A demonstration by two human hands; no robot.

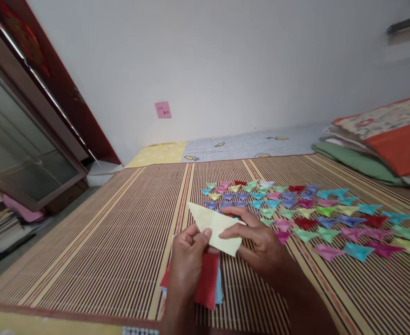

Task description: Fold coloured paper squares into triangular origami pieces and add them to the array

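Observation:
A pale yellow sheet of folded paper (222,223) is held up between my two hands, one pointed corner toward the upper left. My left hand (189,249) pinches its lower left edge, thumb on top. On the right side, my right hand (258,237) grips the same paper with the index finger laid across its face and other fingers behind. Below them lies a stack of coloured paper (208,284), red on top with blue edges showing, partly hidden by my left hand and wrist.
Rows of small folded paper pieces (305,223) in many colours spread over the striped mat (128,232) to the right. Folded bedding (382,139) is piled at the far right. A pink note (163,110) is on the wall. Books (5,228) sit low at left.

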